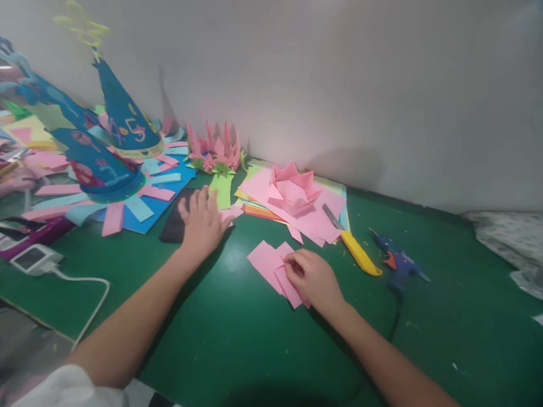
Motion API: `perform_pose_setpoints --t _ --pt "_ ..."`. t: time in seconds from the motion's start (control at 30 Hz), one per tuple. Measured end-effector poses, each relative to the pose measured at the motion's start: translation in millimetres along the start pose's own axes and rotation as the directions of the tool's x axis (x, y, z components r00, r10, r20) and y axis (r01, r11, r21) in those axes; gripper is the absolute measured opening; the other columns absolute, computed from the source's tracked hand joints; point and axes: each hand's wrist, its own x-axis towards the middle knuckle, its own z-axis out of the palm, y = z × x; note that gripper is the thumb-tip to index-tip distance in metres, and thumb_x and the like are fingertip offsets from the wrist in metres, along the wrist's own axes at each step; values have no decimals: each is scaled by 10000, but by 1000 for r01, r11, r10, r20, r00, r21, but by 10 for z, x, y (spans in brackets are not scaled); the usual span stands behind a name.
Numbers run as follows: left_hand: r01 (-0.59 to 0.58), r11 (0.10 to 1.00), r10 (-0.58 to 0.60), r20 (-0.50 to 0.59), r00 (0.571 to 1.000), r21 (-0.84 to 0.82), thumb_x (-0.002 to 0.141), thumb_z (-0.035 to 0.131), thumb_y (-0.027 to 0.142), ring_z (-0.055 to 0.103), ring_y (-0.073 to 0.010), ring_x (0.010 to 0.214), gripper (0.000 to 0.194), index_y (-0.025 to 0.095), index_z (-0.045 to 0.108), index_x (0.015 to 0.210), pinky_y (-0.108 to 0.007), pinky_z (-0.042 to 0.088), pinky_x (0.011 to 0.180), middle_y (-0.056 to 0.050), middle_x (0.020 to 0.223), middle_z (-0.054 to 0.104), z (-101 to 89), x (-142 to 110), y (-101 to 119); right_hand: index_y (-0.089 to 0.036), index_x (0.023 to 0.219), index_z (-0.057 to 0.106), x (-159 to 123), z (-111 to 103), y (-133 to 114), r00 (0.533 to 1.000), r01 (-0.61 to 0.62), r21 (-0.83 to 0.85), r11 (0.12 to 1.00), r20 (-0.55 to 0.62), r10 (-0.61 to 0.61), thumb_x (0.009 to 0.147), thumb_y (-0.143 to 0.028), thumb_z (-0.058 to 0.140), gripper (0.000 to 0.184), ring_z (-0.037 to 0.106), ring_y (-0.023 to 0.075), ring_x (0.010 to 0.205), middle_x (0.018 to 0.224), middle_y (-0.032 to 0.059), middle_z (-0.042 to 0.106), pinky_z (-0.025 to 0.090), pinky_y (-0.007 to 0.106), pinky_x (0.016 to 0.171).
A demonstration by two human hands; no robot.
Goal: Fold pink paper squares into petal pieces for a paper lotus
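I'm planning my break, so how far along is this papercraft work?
The folded pink paper flower and spiky pink-and-green paper piece look shaped already. The right hand is working at small flat pink paper pieces. Probably left: folding or attaching those, since they lie loose and the blue glue gun rests unheld.

Plain pink paper rectangles (266, 264) overlap at uneven angles just off center, toward 6 o'clock in the view, while a flat, dark slab (172, 223), partly hidden, lies toward 9 o'clock.
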Motion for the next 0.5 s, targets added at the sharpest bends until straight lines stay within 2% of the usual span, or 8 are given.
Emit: perform_pose_setpoints --t 0.07,0.1,0.13,0.17,0.2,0.27,0.3,0.5 --pt "-214 953 208 -52 977 -214 911 453 334 473 -298 1150 387 108 472 1225 -489 301 984 -180 1241 540 -27 -29 137 -191 756 612 1 4 1 1000 1 -3 1000 -2 -1 765 -132 531 100 563 171 696 735 17 627 394 275 638" --pt "-381 865 387 -48 921 -327 929 423 281 519 -252 1092 284 124 526 1143 -432 351 959 -140 1158 597 -40 -58 222 -189 754 608 2 4 0 1000 0 -9 1000 -4 0 761 -129 536 94 559 169 685 725 16 623 390 273 631" --pt "-544 726 577 -58 815 -421 938 399 246 556 -215 1017 226 144 568 1049 -380 394 916 -103 1079 634 -49 -96 311 -187 747 603 3 4 -1 1000 -3 -17 1000 -7 3 759 -130 541 85 553 168 673 714 15 619 386 272 623" --pt "-635 602 696 -72 714 -485 941 389 223 576 -193 954 217 151 592 972 -346 423 875 -81 1025 651 -54 -141 401 -186 739 597 4 4 -3 1000 -6 -26 1000 -9 6 760 -134 546 76 547 167 661 704 15 615 380 271 613" --pt "-669 527 752 -79 655 -525 944 381 209 585 -184 923 229 145 601 926 -329 436 859 -75 979 661 -52 -188 484 -185 729 591 7 3 -6 1000 -9 -35 999 -10 9 764 -142 550 69 542 165 652 696 15 611 374 270 605" --pt "-675 436 817 -53 574 -595 952 375 214 592 -176 891 249 126 606 917 -306 453 844 -74 894 665 -35 -274 614 -186 714 582 13 0 -11 1000 -18 -48 999 -12 17 779 -163 550 76 537 165 649 690 16 607 366 268 597" --pt "-666 420 829 -39 558 -617 952 378 213 593 -179 888 248 117 605 930 -308 459 840 -77 884 664 -21 -306 655 -187 710 580 16 -3 -12 1000 -21 -52 998 -13 20 785 -173 548 82 536 164 649 686 15 604 363 267 595" --pt "-570 441 817 47 575 -693 952 386 211 589 -189 895 248 117 615 935 -318 476 824 -95 897 655 -2 -331 654 -194 726 590 25 -56 3 998 -58 -21 998 8 59 779 -207 546 70 535 157 634 666 6 598 361 259 564"
